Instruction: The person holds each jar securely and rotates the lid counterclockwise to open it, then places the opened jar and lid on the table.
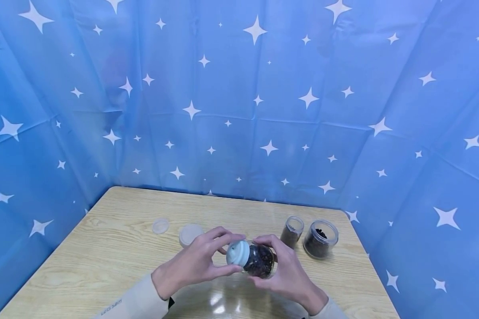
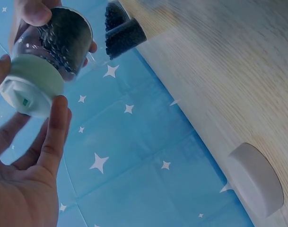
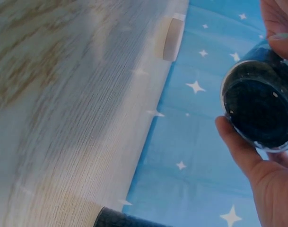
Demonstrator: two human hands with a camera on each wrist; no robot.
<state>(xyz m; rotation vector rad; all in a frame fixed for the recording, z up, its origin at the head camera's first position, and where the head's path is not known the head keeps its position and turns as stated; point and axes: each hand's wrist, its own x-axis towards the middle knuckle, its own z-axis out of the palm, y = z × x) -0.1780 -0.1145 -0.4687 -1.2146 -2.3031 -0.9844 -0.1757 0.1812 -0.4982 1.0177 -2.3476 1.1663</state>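
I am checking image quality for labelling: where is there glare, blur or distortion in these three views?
Head view: sharp, a bright glare patch on the pale wooden table before the hands, backdrop lines bowed by the wide lens. Left wrist view: the clear jar of dark beans with a pale blue lid is fairly sharp, the left hand soft. Right wrist view: table grain smeared and washed out.

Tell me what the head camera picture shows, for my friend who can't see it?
Two hands hold a small jar of dark bits above a wooden table: the left hand grips its pale blue lid, the right hand its body. Two open jars and two loose lids sit behind.
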